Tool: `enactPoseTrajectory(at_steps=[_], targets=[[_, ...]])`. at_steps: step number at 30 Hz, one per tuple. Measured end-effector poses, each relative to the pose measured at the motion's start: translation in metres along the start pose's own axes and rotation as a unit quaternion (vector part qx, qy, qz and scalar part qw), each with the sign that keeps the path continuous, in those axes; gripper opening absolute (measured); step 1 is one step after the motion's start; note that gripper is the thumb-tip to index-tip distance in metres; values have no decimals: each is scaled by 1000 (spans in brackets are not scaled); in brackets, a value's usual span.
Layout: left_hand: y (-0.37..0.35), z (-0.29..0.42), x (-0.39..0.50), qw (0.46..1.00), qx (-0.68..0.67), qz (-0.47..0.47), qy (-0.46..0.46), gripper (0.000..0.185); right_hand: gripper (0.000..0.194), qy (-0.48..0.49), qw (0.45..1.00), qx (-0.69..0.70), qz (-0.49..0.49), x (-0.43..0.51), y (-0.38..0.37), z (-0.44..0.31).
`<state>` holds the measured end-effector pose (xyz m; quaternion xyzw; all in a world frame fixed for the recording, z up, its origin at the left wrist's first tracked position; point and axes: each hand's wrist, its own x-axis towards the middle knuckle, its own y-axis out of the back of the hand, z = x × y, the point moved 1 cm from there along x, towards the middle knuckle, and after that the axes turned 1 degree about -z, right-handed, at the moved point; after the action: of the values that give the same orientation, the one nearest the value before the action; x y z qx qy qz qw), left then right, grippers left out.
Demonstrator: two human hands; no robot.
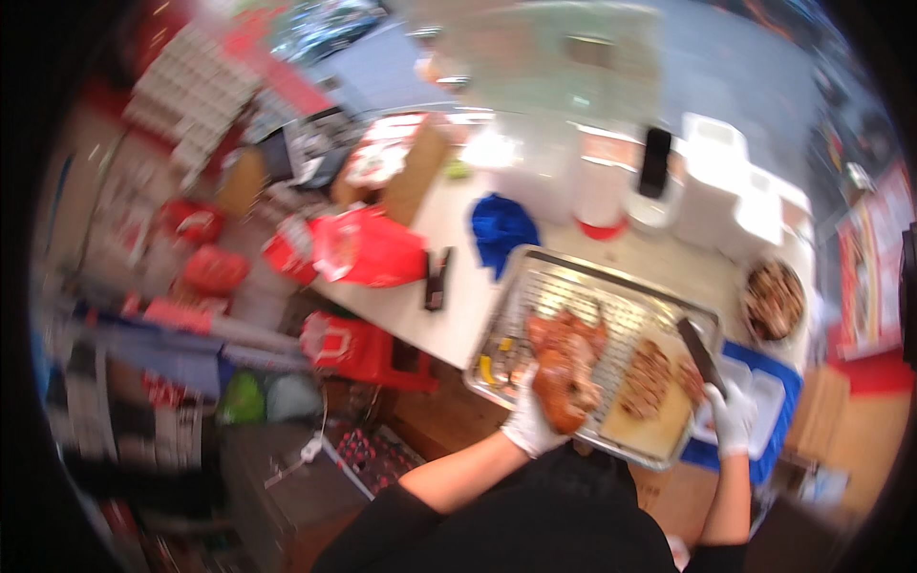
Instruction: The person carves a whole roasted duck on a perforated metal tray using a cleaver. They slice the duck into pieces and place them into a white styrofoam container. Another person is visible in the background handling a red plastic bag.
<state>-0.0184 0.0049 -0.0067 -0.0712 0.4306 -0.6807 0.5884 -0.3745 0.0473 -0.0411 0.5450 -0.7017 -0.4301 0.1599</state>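
My left hand (531, 421), in a white glove, grips a glossy brown piece of roast poultry (562, 383) over the near side of a metal tray (491, 322) with a perforated bottom. More roast poultry (566, 333) lies just beyond it, touching or joined; blur hides which. Gloved in white too, my right hand (732, 419) holds a dark-bladed knife (698, 351), its blade slanting up and left. Under the blade, a yellowish cutting board (648, 433) rests in the tray's right part. Chopped meat (646, 379) is laid out on the board, with another meat piece (690, 378) beside the knife.
A blue tray (777, 448) with white plastic containers (765, 408) adjoins the metal tray's right side. Behind are a bowl of meat pieces (774, 299), stacked white containers (709, 179), a phone (655, 163) and a blue cloth (503, 229). Leftward sit a red bag (372, 247) and a red stool (369, 351).
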Motion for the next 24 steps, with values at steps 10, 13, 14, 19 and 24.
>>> enactPoseTrajectory(at_steps=[10, 13, 14, 19, 24], targets=[[4, 2, -7, 919, -364, -46, 146, 57, 34, 148, 958, 231, -89, 1, -119, -149], [14, -3, -8, 976, -196, -29, 91, 49, 29, 253, 967, 30, 7, 7, -124, -165], [15, -5, -7, 975, -194, -73, 73, 44, 31, 255, 966, 45, 11, 8, -124, -167], [26, 1, -9, 945, -264, 59, 185, 59, 37, 224, 971, 71, 33, 4, -125, -172], [22, 9, -10, 958, -200, 57, 196, 59, 39, 158, 984, 85, 10, 6, -128, -176]])
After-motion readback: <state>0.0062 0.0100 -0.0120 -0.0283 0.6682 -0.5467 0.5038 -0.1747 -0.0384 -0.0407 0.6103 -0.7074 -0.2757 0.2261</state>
